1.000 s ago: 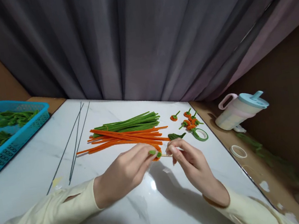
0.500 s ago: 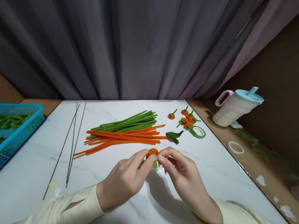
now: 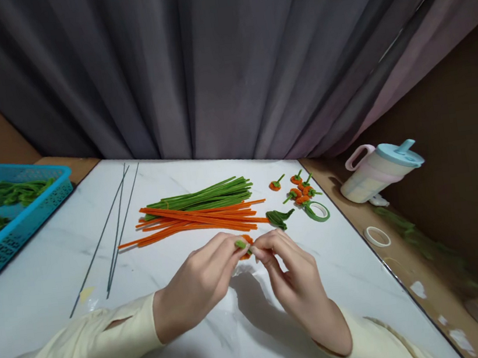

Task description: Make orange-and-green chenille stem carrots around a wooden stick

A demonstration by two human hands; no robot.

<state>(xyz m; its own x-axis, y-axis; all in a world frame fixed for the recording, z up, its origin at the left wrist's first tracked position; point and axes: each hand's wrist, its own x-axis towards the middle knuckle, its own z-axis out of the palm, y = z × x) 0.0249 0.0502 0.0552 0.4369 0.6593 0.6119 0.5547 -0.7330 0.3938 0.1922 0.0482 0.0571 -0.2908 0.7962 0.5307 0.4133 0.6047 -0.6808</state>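
While hands (image 3: 251,271) pinch orange coil (image 3: 246,247), blue basket (image 3: 28,215) w/ green leaves (image 3: 12,193).

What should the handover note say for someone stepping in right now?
Left hand and right hand: fingertips of both pinch one small orange-and-green pipe-cleaner flower above the white marble-look table.
Stock: straight orange pipe cleaners and green pipe cleaners lie bundled behind the hands.
Done: several finished small flowers lie by the green tape roll.
Left: the held flower looks unfinished; plenty of stock unused.
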